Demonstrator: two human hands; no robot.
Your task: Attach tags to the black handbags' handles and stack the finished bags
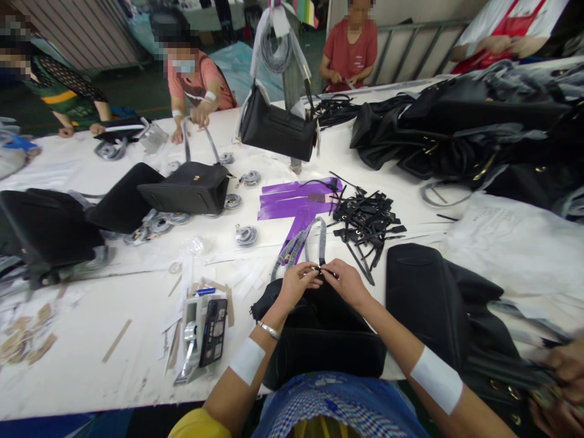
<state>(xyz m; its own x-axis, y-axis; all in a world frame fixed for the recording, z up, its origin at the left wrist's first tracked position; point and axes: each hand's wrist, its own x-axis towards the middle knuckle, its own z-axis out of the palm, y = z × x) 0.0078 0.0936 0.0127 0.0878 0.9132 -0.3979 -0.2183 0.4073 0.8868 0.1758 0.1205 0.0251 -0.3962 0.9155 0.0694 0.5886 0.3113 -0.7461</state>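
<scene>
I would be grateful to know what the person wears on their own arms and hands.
The left hand and right hand are gloveless. A silvery bangle circles the left wrist; each forearm bears a white rectangular patch. Yellow cloth, apparently a sleeve, shows near the left elbow.

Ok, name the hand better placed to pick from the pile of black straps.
Probably the right hand: the strap pile lies nearer to it than to the left hand, though both are busy at the bag.
</scene>
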